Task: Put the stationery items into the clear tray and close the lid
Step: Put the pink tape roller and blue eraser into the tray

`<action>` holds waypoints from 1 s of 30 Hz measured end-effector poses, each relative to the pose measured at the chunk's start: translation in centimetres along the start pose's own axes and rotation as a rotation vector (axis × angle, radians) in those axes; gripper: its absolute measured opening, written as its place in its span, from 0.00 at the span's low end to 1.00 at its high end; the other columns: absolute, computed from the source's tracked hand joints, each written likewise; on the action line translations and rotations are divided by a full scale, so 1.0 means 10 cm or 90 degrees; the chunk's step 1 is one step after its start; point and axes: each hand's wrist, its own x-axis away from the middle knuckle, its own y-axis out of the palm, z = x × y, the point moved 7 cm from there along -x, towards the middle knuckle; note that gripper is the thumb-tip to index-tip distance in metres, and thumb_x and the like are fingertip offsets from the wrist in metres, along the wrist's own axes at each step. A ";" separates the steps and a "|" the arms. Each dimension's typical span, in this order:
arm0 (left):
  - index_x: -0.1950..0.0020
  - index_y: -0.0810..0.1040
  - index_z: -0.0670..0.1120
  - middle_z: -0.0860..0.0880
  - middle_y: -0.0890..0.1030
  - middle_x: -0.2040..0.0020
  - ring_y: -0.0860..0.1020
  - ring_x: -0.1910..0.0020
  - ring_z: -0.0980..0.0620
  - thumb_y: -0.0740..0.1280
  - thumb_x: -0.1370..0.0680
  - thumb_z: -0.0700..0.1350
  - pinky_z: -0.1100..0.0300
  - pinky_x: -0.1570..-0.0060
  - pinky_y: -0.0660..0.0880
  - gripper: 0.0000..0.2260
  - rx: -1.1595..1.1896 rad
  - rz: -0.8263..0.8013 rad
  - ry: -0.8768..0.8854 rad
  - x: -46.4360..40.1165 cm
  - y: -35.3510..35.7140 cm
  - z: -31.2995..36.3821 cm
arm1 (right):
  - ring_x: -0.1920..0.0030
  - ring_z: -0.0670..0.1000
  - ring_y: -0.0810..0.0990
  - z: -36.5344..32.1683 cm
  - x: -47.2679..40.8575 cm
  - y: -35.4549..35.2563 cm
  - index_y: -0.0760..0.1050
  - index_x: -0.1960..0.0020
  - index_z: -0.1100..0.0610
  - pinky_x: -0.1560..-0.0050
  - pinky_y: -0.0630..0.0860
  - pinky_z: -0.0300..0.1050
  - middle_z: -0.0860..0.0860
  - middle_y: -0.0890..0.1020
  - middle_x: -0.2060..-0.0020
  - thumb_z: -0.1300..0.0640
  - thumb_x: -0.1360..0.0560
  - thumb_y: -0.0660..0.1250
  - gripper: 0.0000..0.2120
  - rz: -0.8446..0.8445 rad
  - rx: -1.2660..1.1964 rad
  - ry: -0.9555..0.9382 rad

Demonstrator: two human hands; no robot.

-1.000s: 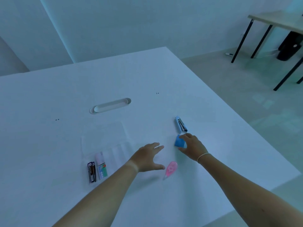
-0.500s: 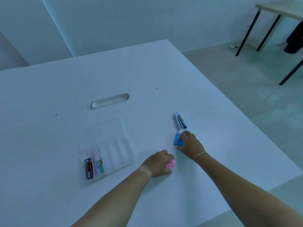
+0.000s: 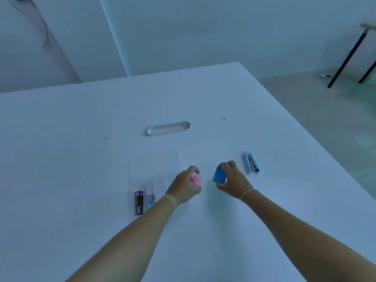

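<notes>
My left hand (image 3: 183,187) is shut on a pink correction tape (image 3: 195,179), held just right of the clear tray (image 3: 162,181). My right hand (image 3: 231,181) grips a blue eraser-like block (image 3: 219,175), lifted a little above the white table (image 3: 81,159). The tray lies open, its clear lid (image 3: 155,162) folded back flat behind it. In the tray's left end lie a black lead case (image 3: 138,202) and a white-and-green item (image 3: 150,195). A light blue stapler (image 3: 251,161) lies on the table to the right of my right hand.
An oval cable slot (image 3: 166,128) is set into the table behind the tray. The table's right edge falls off to the floor, where black legs of another table (image 3: 345,55) stand at the far right.
My left hand has lifted the pink correction tape and carried it up toward the tray. My right hand has picked the blue block off the table. The camera has tilted up.
</notes>
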 end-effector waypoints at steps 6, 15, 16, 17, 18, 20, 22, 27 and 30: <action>0.40 0.77 0.47 0.48 0.77 0.55 0.76 0.57 0.47 0.63 0.25 0.40 0.55 0.49 0.77 0.14 0.085 0.110 -0.100 0.12 -0.69 -0.61 | 0.50 0.54 0.75 -0.73 -0.22 0.38 0.67 0.40 0.53 0.53 0.76 0.39 0.53 0.69 0.41 0.55 0.32 0.71 0.23 -0.077 0.009 -0.122; 0.70 0.71 0.54 0.54 0.72 0.65 0.71 0.60 0.54 0.59 0.24 0.39 0.66 0.62 0.68 0.16 0.036 0.096 -0.144 0.22 -0.82 -1.02 | 0.50 0.57 0.77 -1.29 -0.26 0.91 0.69 0.40 0.55 0.50 0.78 0.44 0.54 0.70 0.41 0.57 0.31 0.69 0.21 -0.192 0.107 -0.258; 0.70 0.70 0.53 0.51 0.73 0.65 0.71 0.63 0.52 0.59 0.24 0.40 0.64 0.63 0.69 0.15 0.028 0.092 -0.147 0.22 -0.80 -1.04 | 0.50 0.57 0.77 -1.31 -0.25 0.95 0.69 0.40 0.55 0.50 0.78 0.44 0.54 0.70 0.41 0.57 0.31 0.69 0.21 -0.201 0.120 -0.266; 0.70 0.71 0.50 0.47 0.74 0.64 0.71 0.64 0.51 0.59 0.24 0.41 0.62 0.63 0.70 0.14 0.015 0.085 -0.150 0.22 -0.78 -1.05 | 0.50 0.57 0.77 -1.31 -0.24 0.98 0.69 0.40 0.55 0.49 0.78 0.44 0.54 0.71 0.41 0.57 0.31 0.69 0.21 -0.209 0.133 -0.273; 0.69 0.72 0.48 0.45 0.75 0.65 0.72 0.64 0.49 0.59 0.24 0.42 0.60 0.64 0.71 0.13 0.001 0.076 -0.150 0.22 -0.76 -1.05 | 0.50 0.56 0.77 -1.32 -0.23 1.01 0.69 0.40 0.55 0.49 0.78 0.45 0.54 0.71 0.41 0.57 0.31 0.69 0.21 -0.214 0.145 -0.276; 0.64 0.76 0.45 0.44 0.78 0.63 0.76 0.62 0.46 0.59 0.24 0.44 0.58 0.62 0.74 0.11 -0.039 0.059 -0.144 0.21 -0.73 -1.05 | 0.49 0.55 0.76 -1.32 -0.23 1.03 0.69 0.40 0.55 0.48 0.78 0.45 0.54 0.72 0.42 0.57 0.31 0.69 0.21 -0.212 0.159 -0.278; 0.50 0.81 0.44 0.42 0.81 0.53 0.79 0.54 0.44 0.61 0.23 0.46 0.56 0.55 0.76 0.11 -0.082 0.055 -0.127 0.18 -0.73 -1.05 | 0.47 0.55 0.75 -1.30 -0.24 1.04 0.69 0.40 0.55 0.46 0.78 0.46 0.55 0.73 0.42 0.56 0.32 0.69 0.22 -0.210 0.169 -0.272; 0.34 0.74 0.48 0.44 0.77 0.43 0.75 0.43 0.45 0.63 0.24 0.50 0.54 0.44 0.75 0.19 -0.159 0.066 -0.106 0.16 -0.73 -1.04 | 0.45 0.56 0.72 -1.27 -0.25 1.05 0.67 0.39 0.55 0.45 0.75 0.47 0.55 0.73 0.42 0.57 0.32 0.69 0.23 -0.228 0.213 -0.285; 0.33 0.73 0.49 0.44 0.76 0.43 0.74 0.42 0.45 0.62 0.23 0.50 0.54 0.45 0.74 0.18 -0.185 0.060 -0.096 0.15 -0.68 -1.04 | 0.44 0.56 0.72 -1.27 -0.26 1.07 0.67 0.38 0.56 0.44 0.74 0.47 0.55 0.73 0.41 0.58 0.32 0.68 0.24 -0.231 0.228 -0.286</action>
